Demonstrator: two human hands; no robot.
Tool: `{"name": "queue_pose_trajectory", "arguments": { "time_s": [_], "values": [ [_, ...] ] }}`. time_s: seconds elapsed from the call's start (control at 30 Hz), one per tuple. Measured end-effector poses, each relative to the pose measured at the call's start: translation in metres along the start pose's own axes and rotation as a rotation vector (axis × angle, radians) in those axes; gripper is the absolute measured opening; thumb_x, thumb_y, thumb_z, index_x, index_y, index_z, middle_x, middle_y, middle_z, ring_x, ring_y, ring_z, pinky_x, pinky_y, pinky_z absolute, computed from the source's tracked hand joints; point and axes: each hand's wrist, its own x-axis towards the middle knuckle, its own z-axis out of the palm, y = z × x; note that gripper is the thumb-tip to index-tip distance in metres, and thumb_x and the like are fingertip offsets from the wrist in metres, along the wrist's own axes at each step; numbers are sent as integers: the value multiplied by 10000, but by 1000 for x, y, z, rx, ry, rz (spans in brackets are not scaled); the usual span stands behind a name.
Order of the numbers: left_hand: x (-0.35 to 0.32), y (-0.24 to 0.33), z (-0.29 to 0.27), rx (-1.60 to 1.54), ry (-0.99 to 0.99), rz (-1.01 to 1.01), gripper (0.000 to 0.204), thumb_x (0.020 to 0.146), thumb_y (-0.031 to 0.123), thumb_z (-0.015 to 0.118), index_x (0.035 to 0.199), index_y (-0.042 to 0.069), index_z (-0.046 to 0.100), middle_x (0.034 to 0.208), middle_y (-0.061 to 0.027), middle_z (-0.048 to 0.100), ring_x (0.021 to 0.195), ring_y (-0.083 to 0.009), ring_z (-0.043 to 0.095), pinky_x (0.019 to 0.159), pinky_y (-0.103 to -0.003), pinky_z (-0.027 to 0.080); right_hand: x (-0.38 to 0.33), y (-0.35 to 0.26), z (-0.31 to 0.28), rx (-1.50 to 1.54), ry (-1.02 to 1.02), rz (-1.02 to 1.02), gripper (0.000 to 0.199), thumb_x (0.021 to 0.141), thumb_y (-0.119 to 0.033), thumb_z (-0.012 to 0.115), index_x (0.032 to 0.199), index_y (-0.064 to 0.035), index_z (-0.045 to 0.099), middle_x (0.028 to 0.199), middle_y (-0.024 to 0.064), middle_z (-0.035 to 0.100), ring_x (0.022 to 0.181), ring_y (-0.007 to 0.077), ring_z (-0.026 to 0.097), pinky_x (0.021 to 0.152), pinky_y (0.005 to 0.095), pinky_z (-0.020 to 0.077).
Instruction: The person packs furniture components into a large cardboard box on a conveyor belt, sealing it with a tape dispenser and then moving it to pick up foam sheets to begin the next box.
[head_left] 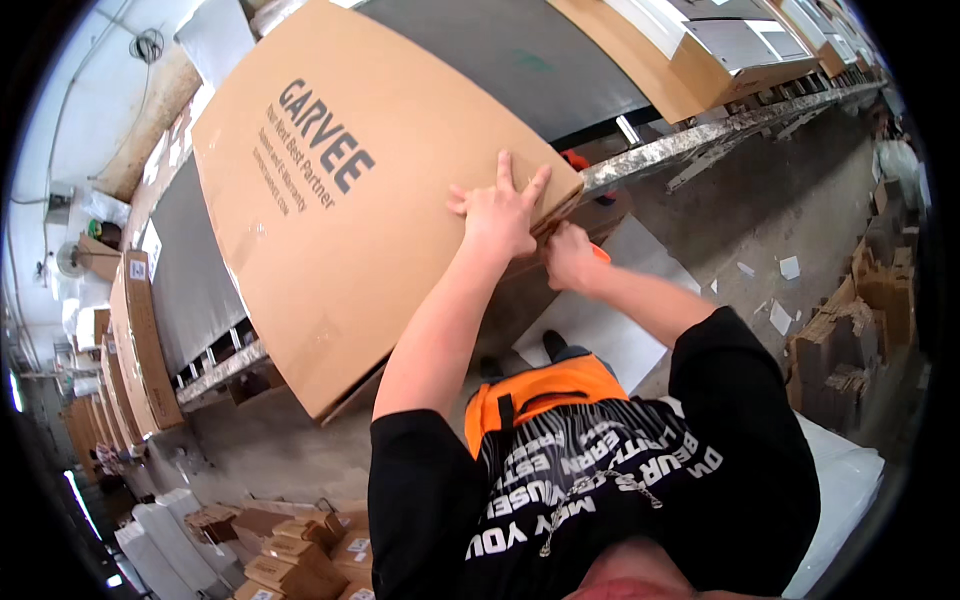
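**A:** Looking down at the line: we've got the big cardboard box (pixel 350 200) lying flat on the conveyor (pixel 690 140), its near edge hanging a bit past the rail toward us. Printed face is up.

**B:** Hands?

**A:** Our left hand (pixel 503 212) is pressed flat on top of the box at its near right corner, fingers (pixel 506 170) spread, palm down. Open, not gripping anything. Our right hand (pixel 570 258) sits just below that same corner, tucked against the box's side edge. It's curled closed around something orange (pixel 600 254); only a sliver shows past the knuckles, so we can't tell what it is.

**B:** Right hand touching the box?

**A:** Right up against the corner's underside, looks like contact. The exact spot is hidden by the left wrist.

**B:** Rest of the line?

**A:** Dark belt on both sides of the box. Another open carton (pixel 700 50) farther right on the conveyor, more behind it toward the far end. Flat cartons stacked on edge (pixel 135 340) at far left.

**B:** Floor?

**A:** Concrete, a white sheet (pixel 600 330) under our feet, paper scraps (pixel 788 268) to the right, a heap of torn cardboard (pixel 850 340) at right, small boxes (pixel 290 555) piled lower left.
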Motion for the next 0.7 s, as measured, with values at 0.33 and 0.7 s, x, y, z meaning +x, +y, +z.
{"name": "queue_pose_trajectory", "arguments": {
  "time_s": [0.33, 0.7],
  "values": [
    [-27, -24, 18, -90, -62, -80, 1098, 632, 286, 784, 1551, 195, 190, 1561, -290, 175, 1227, -575, 462, 995, -645, 418, -76, -71, 40, 542, 106, 283, 509, 622, -293, 664, 1123, -206, 690, 1081, 191, 591, 888, 356, 657, 758, 442, 545],
    [-341, -214, 222, -152, 495, -181, 925, 665, 454, 814, 1339, -79, 471, 1383, -312, 465, 1280, -495, 449, 1098, -552, 332, -48, -226, -193, 558, 763, -9, 442, 726, -181, 704, 1164, -140, 654, 1118, 143, 627, 885, 333, 670, 739, 403, 555]
  ]
}}
